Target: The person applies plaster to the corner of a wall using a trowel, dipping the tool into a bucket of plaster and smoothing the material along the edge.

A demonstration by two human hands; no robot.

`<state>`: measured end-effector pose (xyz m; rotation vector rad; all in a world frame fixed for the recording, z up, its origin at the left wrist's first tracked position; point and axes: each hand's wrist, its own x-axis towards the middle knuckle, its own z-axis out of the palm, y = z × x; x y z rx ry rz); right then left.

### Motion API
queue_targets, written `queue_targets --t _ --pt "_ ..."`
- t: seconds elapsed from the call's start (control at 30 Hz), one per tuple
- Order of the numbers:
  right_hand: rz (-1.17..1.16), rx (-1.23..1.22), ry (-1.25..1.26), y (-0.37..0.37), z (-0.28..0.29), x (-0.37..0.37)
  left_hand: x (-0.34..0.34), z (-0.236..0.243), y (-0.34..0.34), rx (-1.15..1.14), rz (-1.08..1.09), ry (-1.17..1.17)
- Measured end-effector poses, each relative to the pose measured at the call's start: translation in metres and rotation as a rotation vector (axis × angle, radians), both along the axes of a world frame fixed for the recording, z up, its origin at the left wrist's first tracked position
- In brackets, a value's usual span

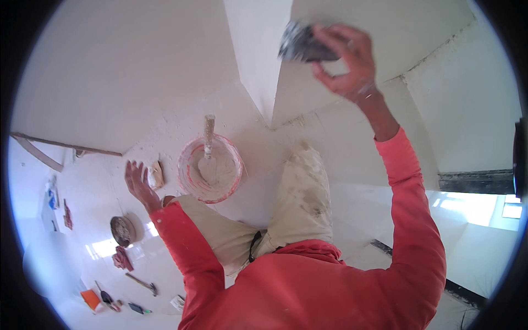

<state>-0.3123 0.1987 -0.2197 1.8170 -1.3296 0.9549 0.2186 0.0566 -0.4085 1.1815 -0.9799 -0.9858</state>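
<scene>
Right hand [352,63]: raised ahead of the body, upper right of the view, arm reaching forward in a red sleeve [404,170]. Fingers lie over the top of a dark flat tool [300,41] and the thumb bears from below; grip is closed on its right end. Tool is grey-black, smeared whitish at its free end; motion blur hides its exact kind.

Orientation: long axis runs roughly crosswise, left to right, with the left end slightly higher in the view. The free, broader end points to the person's left, over the line where the pale wall [256,49] changes plane. Contact between tool and wall: cannot tell.

Left hand [142,184]: holds nothing, fingers extended and somewhat parted, pointing forward. Nearest item is a small pale packet [156,176], just right of the fingers; touch not evident.

Bucket [241,168]: red-smeared rim, stands between the left hand and the right knee, pale paste [224,165] inside. A crusted handle [209,131] rises from it, long axis fore-and-aft, upper end pointing away from the person.

Floor at left: round tin [131,229], red cloth [121,257], and hammer [142,283] lying obliquely, head toward the body.
</scene>
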Motion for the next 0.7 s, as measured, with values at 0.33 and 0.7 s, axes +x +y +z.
queue_targets --t 0.33,0.7 --pt "-0.021 0.598 0.141 0.031 -0.229 -0.017 0.009 -0.025 0.081 0.074 -0.014 -0.394" --pt "0.022 0.08 -0.127 0.017 -0.093 -0.024 0.015 -0.024 0.079 0.101 -0.006 -0.521"
